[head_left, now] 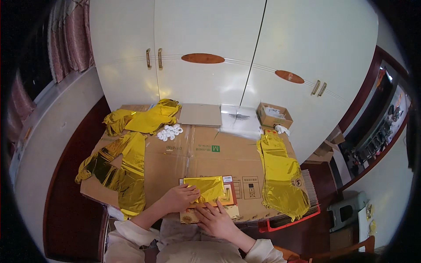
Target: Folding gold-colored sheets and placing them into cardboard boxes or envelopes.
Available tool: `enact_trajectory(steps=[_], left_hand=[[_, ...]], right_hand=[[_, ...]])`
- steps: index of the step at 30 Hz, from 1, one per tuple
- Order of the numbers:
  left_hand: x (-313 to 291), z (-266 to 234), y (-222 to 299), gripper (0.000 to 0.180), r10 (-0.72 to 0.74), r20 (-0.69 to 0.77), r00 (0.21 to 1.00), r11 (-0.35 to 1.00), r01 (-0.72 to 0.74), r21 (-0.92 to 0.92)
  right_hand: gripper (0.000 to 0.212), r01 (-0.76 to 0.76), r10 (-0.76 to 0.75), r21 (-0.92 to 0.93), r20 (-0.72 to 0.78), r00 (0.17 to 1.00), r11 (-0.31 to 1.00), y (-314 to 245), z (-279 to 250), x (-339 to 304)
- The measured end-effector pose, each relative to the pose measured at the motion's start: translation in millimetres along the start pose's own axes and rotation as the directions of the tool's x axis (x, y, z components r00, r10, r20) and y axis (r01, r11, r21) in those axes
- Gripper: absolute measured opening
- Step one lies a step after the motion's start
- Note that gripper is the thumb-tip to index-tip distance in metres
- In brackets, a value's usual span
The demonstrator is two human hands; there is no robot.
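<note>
A folded piece of gold foil (209, 188), apparently a flat foil balloon, lies in front of me on a printed card packet (231, 198) with red and orange parts. My left hand (179, 198) rests on the foil's left end, fingers stretched over it. Across the lower edge of the foil and the packet lies my right hand (218, 221), its fingers spread and pointing away from me. Neither hand appears to grip anything. A second cream printed card (186, 217) shows below the packet, partly covered by my right hand.
Flattened cardboard (166, 175) covers the table. Gold foil balloons (131, 175) lie at left, with more foil (158, 119) behind and a stack (283, 179) at right. White rings (169, 132), clear plastic bags (239, 118) and a small carton (275, 115) stand near the white cabinet (210, 83).
</note>
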State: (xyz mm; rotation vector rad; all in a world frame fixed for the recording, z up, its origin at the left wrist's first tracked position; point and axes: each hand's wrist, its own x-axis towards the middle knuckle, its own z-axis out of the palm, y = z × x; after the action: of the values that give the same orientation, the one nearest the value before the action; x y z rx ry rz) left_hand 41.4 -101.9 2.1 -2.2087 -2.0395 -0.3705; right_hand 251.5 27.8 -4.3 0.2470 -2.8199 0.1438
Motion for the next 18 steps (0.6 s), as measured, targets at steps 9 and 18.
enact_trajectory(steps=[9,18], left_hand=[[-5,-4,3,0.049,-0.002,0.001,1.0,0.999,0.003,-0.053],[37,-51,11,0.037,-0.133,0.43,0.893,0.983,0.175,-0.06]], right_hand=[[0.074,-0.114,0.117,0.05,-0.056,0.992,0.992,8,-30,21],[0.089,-0.12,0.119,-0.031,-0.021,0.993,0.992,23,-4,16]])
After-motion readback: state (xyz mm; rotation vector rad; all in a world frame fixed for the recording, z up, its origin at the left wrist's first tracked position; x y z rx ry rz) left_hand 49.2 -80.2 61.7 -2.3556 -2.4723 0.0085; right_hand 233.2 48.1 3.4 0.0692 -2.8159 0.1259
